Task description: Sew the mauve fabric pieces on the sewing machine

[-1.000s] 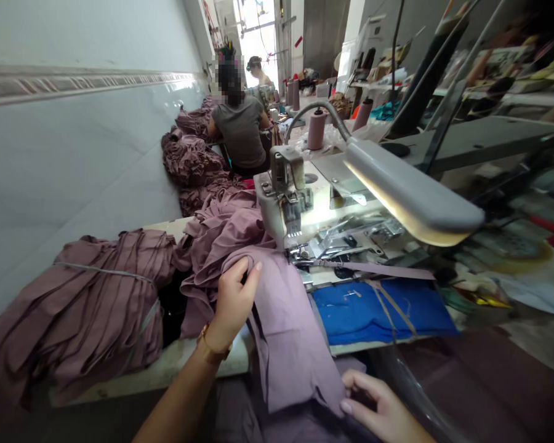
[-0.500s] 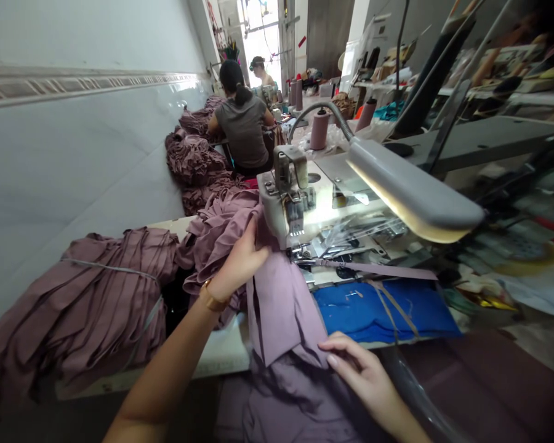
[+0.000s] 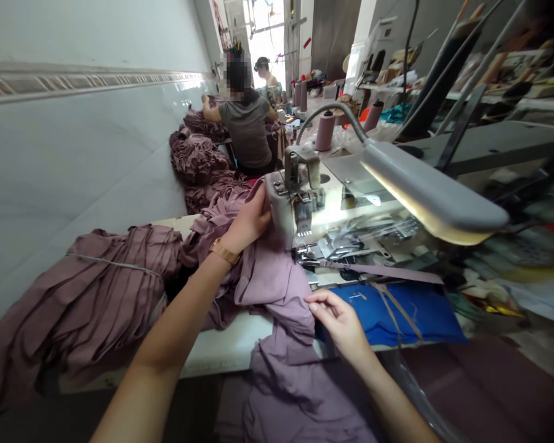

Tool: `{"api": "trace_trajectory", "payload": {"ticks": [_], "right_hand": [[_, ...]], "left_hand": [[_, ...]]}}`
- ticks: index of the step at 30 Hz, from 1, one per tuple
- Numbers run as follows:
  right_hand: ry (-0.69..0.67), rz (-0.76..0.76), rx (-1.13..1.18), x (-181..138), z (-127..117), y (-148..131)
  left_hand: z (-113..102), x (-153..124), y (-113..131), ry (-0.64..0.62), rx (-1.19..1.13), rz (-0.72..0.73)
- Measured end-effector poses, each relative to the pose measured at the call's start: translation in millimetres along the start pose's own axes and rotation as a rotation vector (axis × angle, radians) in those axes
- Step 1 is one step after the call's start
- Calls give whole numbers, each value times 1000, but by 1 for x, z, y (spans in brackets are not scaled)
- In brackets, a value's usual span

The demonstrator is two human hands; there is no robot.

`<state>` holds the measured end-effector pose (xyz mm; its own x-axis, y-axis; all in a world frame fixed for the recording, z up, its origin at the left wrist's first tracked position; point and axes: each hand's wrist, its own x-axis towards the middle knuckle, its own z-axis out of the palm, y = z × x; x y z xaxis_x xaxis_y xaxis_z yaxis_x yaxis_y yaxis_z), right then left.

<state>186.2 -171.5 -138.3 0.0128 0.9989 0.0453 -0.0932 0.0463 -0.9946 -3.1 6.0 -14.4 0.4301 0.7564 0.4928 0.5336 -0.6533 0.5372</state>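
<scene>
A mauve fabric piece (image 3: 277,277) lies over the table edge in front of the sewing machine (image 3: 300,191) and hangs down below it. My left hand (image 3: 252,218), with a watch on the wrist, grips the gathered cloth just left of the machine head; its fingertips are partly hidden. At the cloth's right edge, my right hand (image 3: 335,314) pinches the fabric between thumb and fingers. A narrow mauve strip (image 3: 388,271) runs from near the needle area out to the right. Behind my left hand, more crumpled mauve cloth (image 3: 216,215) is heaped.
A tied bundle of mauve pieces (image 3: 120,283) lies on the left of the table (image 3: 231,351). Blue fabric (image 3: 369,314) sits at the front right. A lamp (image 3: 434,191) hangs over the machine. Ahead, a co-worker (image 3: 247,129) sits beside cloth piles (image 3: 198,157); thread cones (image 3: 324,131) stand behind.
My left hand has moved up and forward, drawing the cloth away from me beside the machine. My right hand has shifted up and left with its edge. The co-worker's left arm now reaches out.
</scene>
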Motion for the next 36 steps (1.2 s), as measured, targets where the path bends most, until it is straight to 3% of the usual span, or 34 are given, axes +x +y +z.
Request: {"api": "trace_trajectory", "payload": {"ticks": [2,5,8,11,16,20,27,36], "right_hand": [[-10,7,-20,-2,0,1],[-110,54,-89,-19,-2,5],[-183,114,-148,-43,-4,10],[-155,149,-162,-61,-7,10],[-53,143,-176,-65,-18,3],[-37,109,-171,-52,-21,-1],[-40,5,-203,-18,-12,-5],[-62,-368,-702,12,-9,-21]], "left_hand": [[-3,-28,19,1,180,-28],[0,-99,44,71,413,-193],[4,-166,52,-9,418,-329],[-3,-193,47,17,272,-338],[-23,-165,43,172,-161,-353],[-27,-133,41,294,-135,-295],[-35,-96,29,287,-206,-333],[-47,-48,8,370,-508,-314]]}}
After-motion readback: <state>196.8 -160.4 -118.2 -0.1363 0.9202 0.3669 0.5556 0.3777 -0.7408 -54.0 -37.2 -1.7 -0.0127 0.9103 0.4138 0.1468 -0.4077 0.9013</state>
